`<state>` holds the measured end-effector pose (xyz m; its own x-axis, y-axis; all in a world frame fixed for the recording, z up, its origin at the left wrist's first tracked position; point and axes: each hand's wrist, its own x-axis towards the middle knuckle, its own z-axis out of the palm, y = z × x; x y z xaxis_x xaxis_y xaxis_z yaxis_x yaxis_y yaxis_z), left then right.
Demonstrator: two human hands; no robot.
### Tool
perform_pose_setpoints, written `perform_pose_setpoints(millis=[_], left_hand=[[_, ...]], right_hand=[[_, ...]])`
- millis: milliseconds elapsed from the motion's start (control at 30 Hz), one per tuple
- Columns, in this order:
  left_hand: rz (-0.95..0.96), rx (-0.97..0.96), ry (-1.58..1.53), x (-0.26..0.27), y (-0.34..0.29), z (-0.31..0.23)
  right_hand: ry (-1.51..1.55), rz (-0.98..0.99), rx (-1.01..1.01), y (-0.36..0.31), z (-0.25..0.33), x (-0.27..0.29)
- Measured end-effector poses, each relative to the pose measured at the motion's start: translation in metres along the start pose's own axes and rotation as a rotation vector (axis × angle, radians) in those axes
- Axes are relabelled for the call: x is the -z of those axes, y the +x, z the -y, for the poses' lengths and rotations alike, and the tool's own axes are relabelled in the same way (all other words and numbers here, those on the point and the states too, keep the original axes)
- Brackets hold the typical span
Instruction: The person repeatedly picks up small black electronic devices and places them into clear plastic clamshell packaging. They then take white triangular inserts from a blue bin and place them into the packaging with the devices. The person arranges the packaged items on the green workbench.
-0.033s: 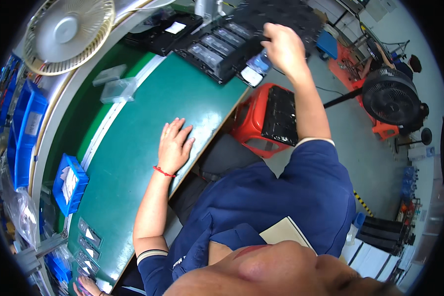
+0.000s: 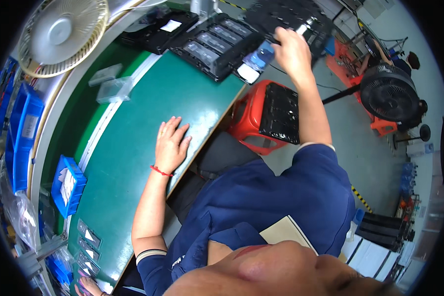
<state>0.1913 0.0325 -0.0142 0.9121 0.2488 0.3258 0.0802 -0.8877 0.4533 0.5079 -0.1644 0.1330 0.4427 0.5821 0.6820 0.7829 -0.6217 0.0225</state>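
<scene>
My left hand (image 2: pixel 170 149) lies flat on the green tabletop (image 2: pixel 128 148), fingers stretched out, a red cord round its wrist. My right hand (image 2: pixel 293 53) is raised at the far right, its fingers curled together; what they hold, if anything, I cannot make out. Beside its fingers shows a shiny pale strip (image 2: pixel 306 25), over a stack of black trays (image 2: pixel 266 16). Just left of that hand, a blue and clear item (image 2: pixel 259 58) and a white label (image 2: pixel 247 74) lie at the table's far corner. A black tray (image 2: pixel 224 58) holds several clear-covered grey pieces in slots.
A red stool (image 2: pixel 246 121) carries a black sheet-like tray (image 2: pixel 280 112) by the table's right edge. Blue bins (image 2: pixel 69 186) and clear plastic boxes (image 2: pixel 114 90) line the left side. Small dark cards (image 2: pixel 89 236) lie near another person's hand (image 2: pixel 90 285). A black fan (image 2: pixel 389 93) stands right.
My right hand has shifted slightly to the right, away from the slotted tray, and the shiny strip now shows beside it. My left hand stays flat on the table.
</scene>
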Motion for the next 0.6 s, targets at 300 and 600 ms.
perform_pose_setpoints(millis=[300, 600], left_hand=[[0.026, -0.004, 0.043, 0.001, 0.003, -0.005], [0.026, -0.007, 0.064, 0.000, 0.003, -0.005]], right_hand=[[0.050, 0.422, -0.209, -0.320, -0.117, -0.085], [0.129, 0.854, -0.329, -0.366, -0.108, -0.098]])
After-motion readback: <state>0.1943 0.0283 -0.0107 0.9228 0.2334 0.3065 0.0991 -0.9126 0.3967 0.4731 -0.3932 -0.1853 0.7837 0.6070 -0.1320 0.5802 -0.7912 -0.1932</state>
